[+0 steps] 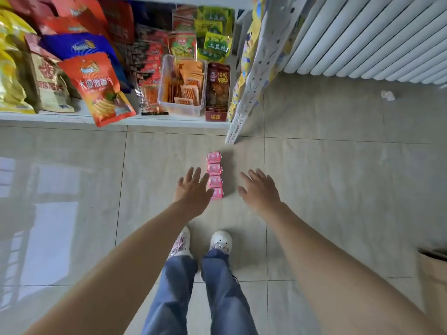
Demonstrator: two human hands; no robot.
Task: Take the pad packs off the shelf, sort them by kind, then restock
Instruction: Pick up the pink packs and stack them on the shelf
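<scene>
Several small pink pad packs [215, 174] lie in a straight row on the tiled floor, in front of the shelf's right end. My left hand [192, 189] hovers just left of the row with its fingers spread and straight, its edge overlapping the nearest packs. My right hand [258, 189] is stretched out to the right of the row, fingers straight, a gap between it and the packs. Neither hand holds anything.
The white shelf [145, 120] at the top carries snack bags, a clear bin [181, 108] of sachets and a dark red box [217, 93]. A white radiator [367, 37] stands at the upper right. A brown bag [434, 274] sits at the right edge. My shoes [200, 243] are below the packs.
</scene>
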